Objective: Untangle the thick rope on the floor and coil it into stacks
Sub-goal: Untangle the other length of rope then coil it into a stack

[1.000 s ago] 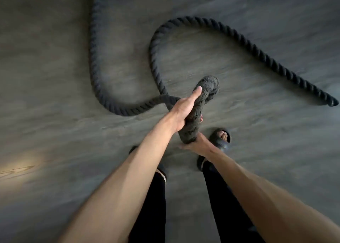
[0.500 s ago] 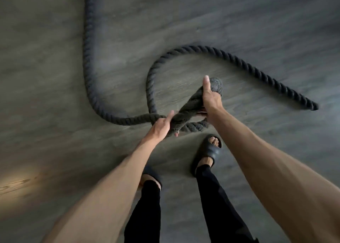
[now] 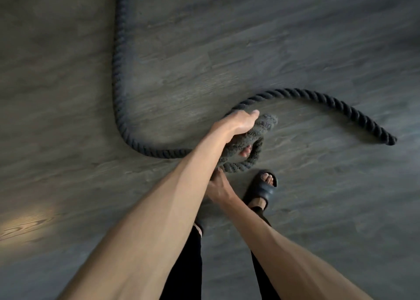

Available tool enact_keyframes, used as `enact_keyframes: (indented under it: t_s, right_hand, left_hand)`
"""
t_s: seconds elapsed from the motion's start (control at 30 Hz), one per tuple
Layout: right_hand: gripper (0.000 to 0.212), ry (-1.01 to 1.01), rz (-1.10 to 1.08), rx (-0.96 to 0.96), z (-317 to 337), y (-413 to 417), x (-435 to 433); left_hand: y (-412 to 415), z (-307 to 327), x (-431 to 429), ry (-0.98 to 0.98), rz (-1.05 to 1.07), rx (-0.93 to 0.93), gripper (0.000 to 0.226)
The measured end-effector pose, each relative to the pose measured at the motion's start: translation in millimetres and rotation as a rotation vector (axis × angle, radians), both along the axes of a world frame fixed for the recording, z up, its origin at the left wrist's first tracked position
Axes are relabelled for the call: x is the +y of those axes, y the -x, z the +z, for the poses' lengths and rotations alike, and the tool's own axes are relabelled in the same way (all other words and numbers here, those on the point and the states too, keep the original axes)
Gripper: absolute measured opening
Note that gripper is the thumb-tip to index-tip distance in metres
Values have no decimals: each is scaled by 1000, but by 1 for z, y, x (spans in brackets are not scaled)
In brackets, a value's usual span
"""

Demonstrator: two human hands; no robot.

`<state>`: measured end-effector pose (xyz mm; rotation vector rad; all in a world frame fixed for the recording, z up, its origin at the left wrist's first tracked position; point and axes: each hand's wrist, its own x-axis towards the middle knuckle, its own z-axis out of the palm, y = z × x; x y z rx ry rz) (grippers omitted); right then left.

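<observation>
A thick dark rope (image 3: 118, 77) runs down the floor from the top edge, bends at the lower left and leads into a small bundle of loops (image 3: 254, 140) in front of me. From the bundle another strand arcs right to the free end (image 3: 391, 139). My left hand (image 3: 236, 124) grips the top of the bundle, fingers curled round it. Below it, my right hand (image 3: 218, 188) holds the bundle's lower bend; its fingers are partly hidden behind my left forearm.
My right foot in a black slipper (image 3: 261, 190) stands just right of my hands, and my left foot is mostly hidden under my forearm. Grey wood-look floor (image 3: 318, 208) lies all around, with a bright patch of light (image 3: 25, 227) at the left.
My hands swapped places: the left moved up onto the top of the bundle, the right dropped to its lower bend. The arc to the free end has flattened and drawn closer.
</observation>
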<state>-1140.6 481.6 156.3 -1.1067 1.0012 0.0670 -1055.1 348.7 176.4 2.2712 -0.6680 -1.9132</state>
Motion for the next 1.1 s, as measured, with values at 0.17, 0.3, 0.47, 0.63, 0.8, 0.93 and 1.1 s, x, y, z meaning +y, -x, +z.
enact_keyframes:
  t_s: [0.17,0.3,0.47,0.63,0.8,0.93,1.1]
  right_hand:
    - [33,9,-233,122,-3,-9,-41]
    - [56,-102,-563,172,23,-18,-116]
    - [68,-241,-784,75,59,-30,-198]
    - [58,-231,-930,90,66,-13,-222]
    - [45,-158,-688,17,53,13,-202]
    - [45,65,114,-60,43,20,-149]
    - [69,171,157,-92,44,10,-114]
  left_hand:
    - [-26,-20,7,208,-33,-296,42]
    - [-62,-24,50,288,230,-314,41]
    - [-72,-8,94,254,416,-187,80]
    - [-70,6,31,268,376,-366,55]
    - [-68,28,-40,40,-29,-229,71]
    - [-60,44,-93,0,-92,-204,69]
    - [-39,57,-127,-16,58,-94,56]
